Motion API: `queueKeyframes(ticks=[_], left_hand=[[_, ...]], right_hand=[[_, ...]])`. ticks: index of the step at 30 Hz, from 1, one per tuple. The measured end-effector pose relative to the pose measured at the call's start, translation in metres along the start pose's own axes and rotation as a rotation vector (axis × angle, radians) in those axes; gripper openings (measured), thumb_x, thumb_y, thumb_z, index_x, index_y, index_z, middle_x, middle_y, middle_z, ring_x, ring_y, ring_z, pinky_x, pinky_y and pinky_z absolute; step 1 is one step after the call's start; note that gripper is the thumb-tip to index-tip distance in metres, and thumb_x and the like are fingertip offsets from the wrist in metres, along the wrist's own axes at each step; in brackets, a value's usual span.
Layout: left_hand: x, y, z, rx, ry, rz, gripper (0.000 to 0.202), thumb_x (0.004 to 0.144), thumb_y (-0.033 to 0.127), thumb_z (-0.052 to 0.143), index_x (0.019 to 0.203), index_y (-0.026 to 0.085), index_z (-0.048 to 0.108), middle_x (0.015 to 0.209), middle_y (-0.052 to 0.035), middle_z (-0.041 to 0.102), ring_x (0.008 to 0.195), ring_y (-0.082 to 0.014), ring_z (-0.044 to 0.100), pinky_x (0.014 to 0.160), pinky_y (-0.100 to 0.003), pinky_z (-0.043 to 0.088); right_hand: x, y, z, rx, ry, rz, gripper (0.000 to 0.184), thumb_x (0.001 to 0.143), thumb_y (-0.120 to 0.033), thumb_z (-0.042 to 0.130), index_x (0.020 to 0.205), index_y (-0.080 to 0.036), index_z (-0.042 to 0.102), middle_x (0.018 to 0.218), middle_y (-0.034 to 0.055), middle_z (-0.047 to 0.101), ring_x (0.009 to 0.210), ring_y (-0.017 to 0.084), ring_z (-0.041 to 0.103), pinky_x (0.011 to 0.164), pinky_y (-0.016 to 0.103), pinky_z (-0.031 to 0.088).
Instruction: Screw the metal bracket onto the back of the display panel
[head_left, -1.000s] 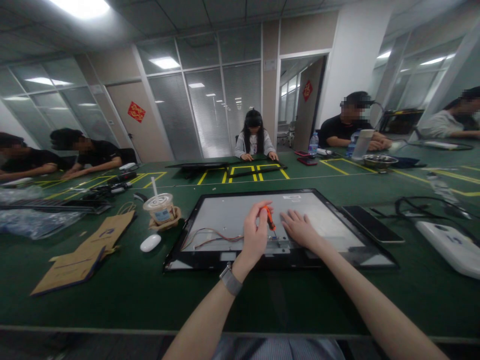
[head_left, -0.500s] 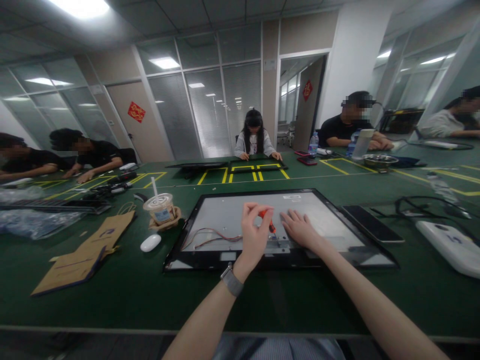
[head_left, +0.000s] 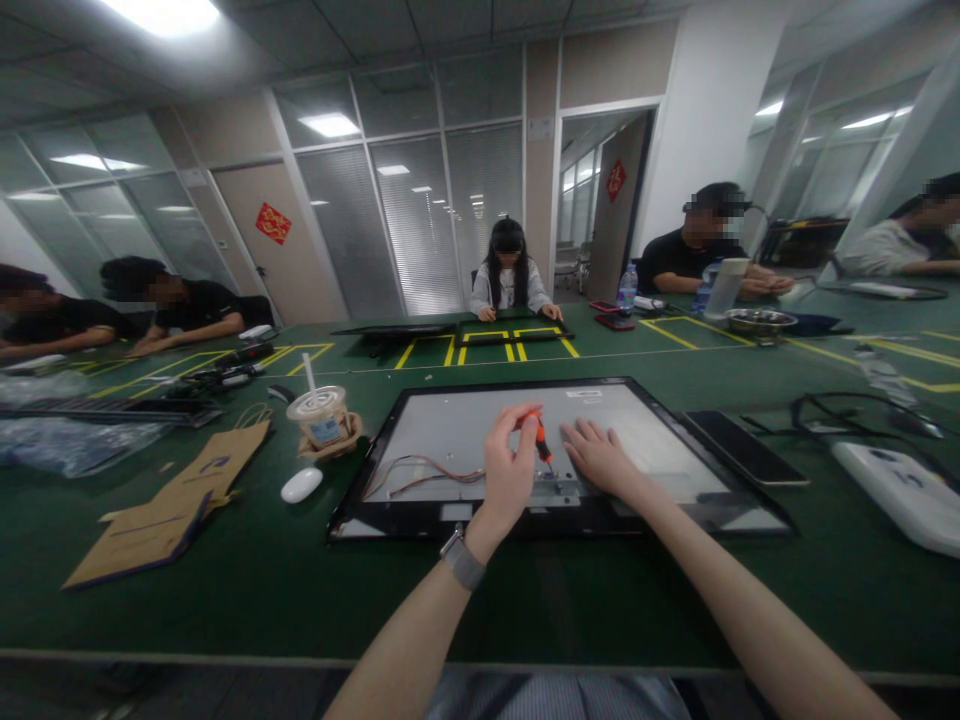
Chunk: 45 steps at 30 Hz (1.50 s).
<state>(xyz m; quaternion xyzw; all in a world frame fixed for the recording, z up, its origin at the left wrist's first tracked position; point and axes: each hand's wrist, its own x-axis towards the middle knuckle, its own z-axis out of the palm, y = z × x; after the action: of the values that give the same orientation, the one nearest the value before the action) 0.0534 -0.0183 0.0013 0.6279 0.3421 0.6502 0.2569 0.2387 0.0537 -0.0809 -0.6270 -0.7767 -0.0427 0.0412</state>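
Orange screwdriver point(head_left: 543, 440) over a flat panel point(head_left: 442, 415)

Brown paper bag point(head_left: 169, 500) sat left on the green worktop point(head_left: 292, 580), then a lidded drink cup point(head_left: 319, 412); the left hand point(head_left: 510, 465) was curled round the screwdriver's handle, tip pointing down by the panel's near-side bracket point(head_left: 568, 488); right hand point(head_left: 602, 458) lay flat on the panel, fingers slightly apart, gripping nothing; black slab-like device point(head_left: 746, 447) just beside the panel.

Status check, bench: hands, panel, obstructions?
Left hand holding orange screwdriver, pointed at metal bracket. Right hand spread on panel. Panel lying flat. No obstruction visible.
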Motion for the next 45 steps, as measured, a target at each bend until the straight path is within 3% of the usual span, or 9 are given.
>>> queueKeyframes(ticks=[18,30,39,45], left_hand=[[-0.001,-0.002,-0.001,0.064,0.011,0.059,0.019,0.095,0.026,0.054,0.102,0.020,0.070,0.100,-0.0063,0.059,0.091,-0.0167,0.059,0.084,-0.030,0.049],[-0.001,-0.007,0.000,-0.082,-0.131,0.025,0.033,0.101,0.027,0.039,0.122,0.021,0.064,0.111,-0.0083,0.066,0.102,-0.0195,0.063,0.094,-0.035,0.046],[0.000,-0.002,-0.001,0.015,-0.114,0.075,0.020,0.092,0.026,0.058,0.106,0.021,0.072,0.095,-0.0046,0.056,0.087,-0.0163,0.056,0.085,-0.030,0.048],[0.000,-0.002,-0.001,-0.077,-0.132,0.042,0.032,0.099,0.024,0.041,0.116,0.020,0.068,0.103,-0.0077,0.059,0.094,-0.0180,0.057,0.086,-0.032,0.047]], right_hand=[[-0.004,-0.006,-0.010,-0.014,-0.036,0.023,0.056,0.100,-0.035,0.020,0.151,-0.018,0.039,0.156,0.0180,0.036,0.142,0.034,0.032,0.110,0.059,0.027],[-0.006,-0.008,-0.013,-0.011,-0.026,0.018,0.055,0.100,-0.033,0.022,0.150,-0.018,0.040,0.156,0.0184,0.036,0.141,0.034,0.033,0.110,0.059,0.028],[-0.004,-0.005,-0.009,-0.004,-0.024,0.016,0.057,0.100,-0.035,0.020,0.151,-0.018,0.039,0.156,0.0181,0.036,0.142,0.034,0.032,0.110,0.060,0.027],[-0.004,-0.005,-0.010,-0.008,-0.037,0.020,0.056,0.100,-0.036,0.021,0.151,-0.019,0.038,0.156,0.0177,0.035,0.142,0.034,0.031,0.110,0.059,0.027]])
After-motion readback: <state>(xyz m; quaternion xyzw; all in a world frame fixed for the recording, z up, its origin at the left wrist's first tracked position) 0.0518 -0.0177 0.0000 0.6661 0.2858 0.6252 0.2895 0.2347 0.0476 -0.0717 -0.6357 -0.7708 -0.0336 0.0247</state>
